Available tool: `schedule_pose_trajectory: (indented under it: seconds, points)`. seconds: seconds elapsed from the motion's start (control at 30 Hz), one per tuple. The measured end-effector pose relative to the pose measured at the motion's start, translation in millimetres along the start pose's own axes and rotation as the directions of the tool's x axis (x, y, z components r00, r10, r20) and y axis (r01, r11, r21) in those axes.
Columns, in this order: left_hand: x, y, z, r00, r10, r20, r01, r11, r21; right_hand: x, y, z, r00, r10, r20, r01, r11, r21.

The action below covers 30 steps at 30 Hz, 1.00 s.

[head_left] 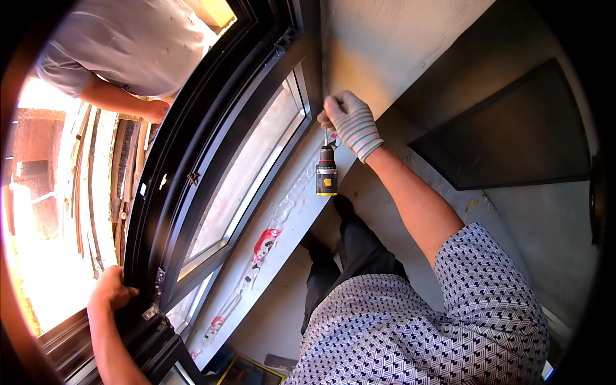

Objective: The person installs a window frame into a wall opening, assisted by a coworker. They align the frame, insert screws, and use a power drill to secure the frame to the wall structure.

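At the lower left, my bare left hand [112, 289] is closed round the edge of a black window frame [144, 237], thumb on the near side and fingers mostly hidden behind. My right hand [351, 122], in a striped knit glove, is closed by the wall beside the far corner of the window. What its fingers hold, if anything, is too small to make out. Just below them is a black and yellow cordless drill [326, 174] at the edge of the white sill [298, 212], its bit toward my fingers. An inner glazed sash [247, 167] stands between my hands.
Outside the window, a person in a grey shirt [138, 45] has a hand [156, 111] at the frame. Long boards [102, 186] lie beyond. Taped plastic with red print [266, 240] runs along the sill. A dark mesh screen panel [513, 135] leans at the right.
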<state>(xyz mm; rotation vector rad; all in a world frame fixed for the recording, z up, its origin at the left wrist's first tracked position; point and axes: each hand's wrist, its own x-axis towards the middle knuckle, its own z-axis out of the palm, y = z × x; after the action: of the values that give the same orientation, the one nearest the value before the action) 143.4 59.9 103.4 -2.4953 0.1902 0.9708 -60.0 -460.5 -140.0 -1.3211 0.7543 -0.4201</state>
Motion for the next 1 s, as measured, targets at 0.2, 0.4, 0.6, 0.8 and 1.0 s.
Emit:
schedule_pose_trajectory:
  seconds: [0.2,0.4,0.6,0.8,1.0]
  points:
    - [-11,21,-8,0.999,-0.034,0.013,0.033,0.997,0.077,26,104,-30,0.97,0.198,-0.142,-0.215,0.971,-0.109]
    - [-11,19,-6,1.0,-0.031,0.0,0.031,0.999,0.035,64,141,-35,0.985,0.156,-0.072,-0.171,0.928,-0.33]
    - [-23,29,-11,0.998,-0.03,0.047,0.032,0.998,-0.058,78,137,-32,0.969,0.237,0.07,-0.222,0.959,-0.174]
    - [-22,24,-8,0.998,-0.032,0.046,0.034,0.999,-0.036,79,132,-29,0.954,0.275,0.116,-0.244,0.943,-0.225]
    - [-25,23,-8,1.0,0.02,0.016,-0.019,0.998,-0.054,82,123,-27,0.933,0.331,0.141,-0.285,0.919,-0.273]
